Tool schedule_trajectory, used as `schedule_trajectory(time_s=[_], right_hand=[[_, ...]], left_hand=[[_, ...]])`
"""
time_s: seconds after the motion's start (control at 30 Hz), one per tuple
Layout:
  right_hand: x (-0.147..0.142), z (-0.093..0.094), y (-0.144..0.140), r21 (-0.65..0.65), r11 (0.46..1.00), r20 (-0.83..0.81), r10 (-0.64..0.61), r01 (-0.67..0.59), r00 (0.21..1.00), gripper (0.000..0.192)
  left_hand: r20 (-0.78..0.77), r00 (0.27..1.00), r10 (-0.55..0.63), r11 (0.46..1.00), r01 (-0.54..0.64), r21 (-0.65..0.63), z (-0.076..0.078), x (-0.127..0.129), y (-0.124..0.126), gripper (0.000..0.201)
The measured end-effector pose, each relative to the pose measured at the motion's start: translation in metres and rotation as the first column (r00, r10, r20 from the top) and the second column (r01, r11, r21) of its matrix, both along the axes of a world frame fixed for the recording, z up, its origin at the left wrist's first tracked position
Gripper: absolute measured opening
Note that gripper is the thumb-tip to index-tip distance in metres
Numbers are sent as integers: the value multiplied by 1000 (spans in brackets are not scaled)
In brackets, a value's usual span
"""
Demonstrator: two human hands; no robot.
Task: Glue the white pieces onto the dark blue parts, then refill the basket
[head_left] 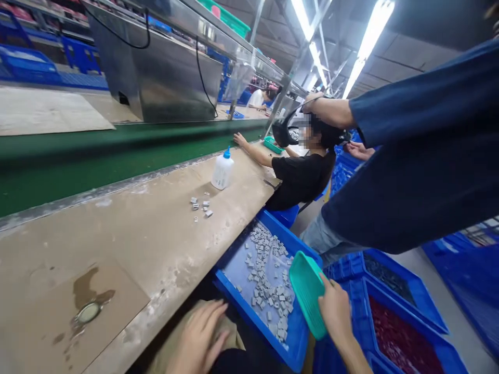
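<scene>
In my right hand is a green plastic basket, tilted on its side and gripped by its rim. It hangs over the right edge of a blue crate that holds many small grey block-like parts. My left hand rests near my lap, fingers stretched out, with nothing in it. It is just left of the crate and below the table edge. A few of the same grey parts lie on the table, beside a white bottle with a blue cap.
A wet cardboard sheet with a small round dish lies at the table's near left. Behind the table runs a green conveyor belt. A seated co-worker and a standing person are close by. Blue crates stand at right.
</scene>
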State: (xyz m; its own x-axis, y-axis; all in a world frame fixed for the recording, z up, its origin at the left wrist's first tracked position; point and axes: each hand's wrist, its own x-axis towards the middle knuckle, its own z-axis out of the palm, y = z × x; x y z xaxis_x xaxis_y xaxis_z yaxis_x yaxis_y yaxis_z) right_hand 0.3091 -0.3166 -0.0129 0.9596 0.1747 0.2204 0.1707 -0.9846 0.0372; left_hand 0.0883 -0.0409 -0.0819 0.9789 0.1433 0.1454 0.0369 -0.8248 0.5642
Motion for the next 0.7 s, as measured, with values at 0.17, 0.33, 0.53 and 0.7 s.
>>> schedule_trajectory(time_s=[0.17, 0.33, 0.53, 0.7], right_hand=[[65, -51, 84, 50, 998, -50, 33, -30, 998, 53], [119, -66, 141, 139, 987, -133, 102, -83, 986, 57], [103, -82, 160, 244, 920, -235, 364, -308, 901, 58], [64, -89, 136, 335, 859, -293, 485, -386, 824, 59]], left_hand=[[-154, 948, -280, 946, 299, 121, -40, 114, -13, 52], [-188, 952, -240, 962, 259, 89, -71, 122, -19, 38], [-227, 939, -257, 966, 246, -77, -49, 104, -41, 39], [-222, 971, -86, 981, 43, -191, -32, 129, -20, 35]])
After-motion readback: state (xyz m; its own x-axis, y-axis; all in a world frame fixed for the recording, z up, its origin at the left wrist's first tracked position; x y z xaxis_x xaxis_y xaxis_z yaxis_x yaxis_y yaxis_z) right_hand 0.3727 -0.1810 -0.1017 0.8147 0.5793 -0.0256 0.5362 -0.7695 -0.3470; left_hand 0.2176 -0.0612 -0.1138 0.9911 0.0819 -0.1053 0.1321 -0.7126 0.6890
